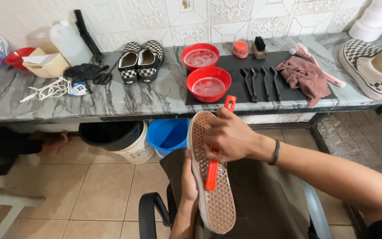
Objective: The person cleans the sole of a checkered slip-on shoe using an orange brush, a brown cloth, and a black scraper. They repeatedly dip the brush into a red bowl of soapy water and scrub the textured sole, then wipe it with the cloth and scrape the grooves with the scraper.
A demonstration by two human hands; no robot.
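Your left hand [189, 177] grips a shoe [211, 177] sole-up; your right hand [228, 137] is closed around an orange brush [213, 170] pressed on the sole, below the marble surface [111, 99].

The red brush [215, 152] is half hidden under the right hand [228, 137], its bristles unseen, and the far-right checkered shoe [372, 71] is cut off by the edge.

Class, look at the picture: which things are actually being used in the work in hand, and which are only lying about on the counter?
In use:
left hand holding the shoe, sole up
right hand gripping the orange brush on the sole

Lying about:
two red bowls of water
checkered shoe pair
black brushes
brown rag
white jug
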